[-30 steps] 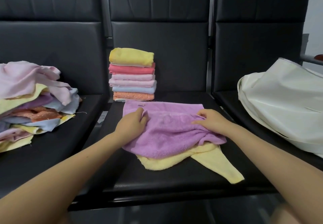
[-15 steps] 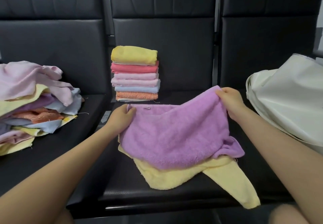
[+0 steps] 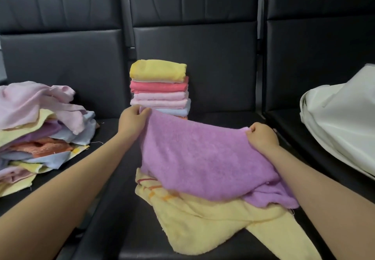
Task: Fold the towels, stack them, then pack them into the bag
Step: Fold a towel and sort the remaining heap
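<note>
Half a second ago the right hand (image 3: 261,136) held its corner of the purple towel (image 3: 203,158) high while the left hand (image 3: 132,120) stayed low by the seat; now the left corner is raised in front of the folded stack (image 3: 159,89) and the right corner has come down, so the top edge sags between them. The view has also dipped closer to the seat. Both hands pinch the purple towel at its upper corners, fingers curled over the edge. Its lower part lies crumpled on one yellow towel (image 3: 203,219), which is spread on the middle seat (image 3: 113,229) and shows orange stripes at its left edge.

Three black seats stand side by side. The folded stack sits at the back of the middle seat, against the backrest: six towels show, yellow on top, then red, two pink, pale blue, and an orange edge mostly hidden behind the purple towel. One loose heap of unfolded towels (image 3: 40,129) lies on the left seat; their number cannot be counted. One white bag (image 3: 343,125) rests on the right seat
</note>
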Available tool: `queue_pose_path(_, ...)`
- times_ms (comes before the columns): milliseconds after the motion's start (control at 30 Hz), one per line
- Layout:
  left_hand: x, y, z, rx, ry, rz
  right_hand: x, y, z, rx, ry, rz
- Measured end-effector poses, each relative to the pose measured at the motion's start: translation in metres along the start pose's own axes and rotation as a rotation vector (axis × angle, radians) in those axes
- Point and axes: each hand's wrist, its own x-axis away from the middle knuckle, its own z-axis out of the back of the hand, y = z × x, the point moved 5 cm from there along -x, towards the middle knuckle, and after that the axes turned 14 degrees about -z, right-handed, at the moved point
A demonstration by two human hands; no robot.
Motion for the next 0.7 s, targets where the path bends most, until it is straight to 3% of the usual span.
queue_pose_path(133,-0.015,-0.007,-0.033,-0.173,-0.128,-0.028,-0.006,0.006,-0.003,0.086,0.116,0.001)
queue_pose_path(267,0.002,-0.038,-0.069,-0.378,-0.362,-0.065,-0.009,0.009,-0.004,0.053,0.117,-0.091)
queue_pose_path(400,0.008,-0.048,-0.071,-0.375,-0.382,-0.061,-0.011,0.01,-0.007,0.088,0.076,-0.083)
queue_pose_path(567,0.006,-0.039,-0.061,-0.381,-0.623,-0.05,-0.013,0.011,-0.007,0.118,-0.047,-0.06)
queue_pose_path(700,0.012,-0.028,-0.056,-0.429,-0.656,-0.082,-0.002,0.011,0.0,0.05,-0.113,0.022)
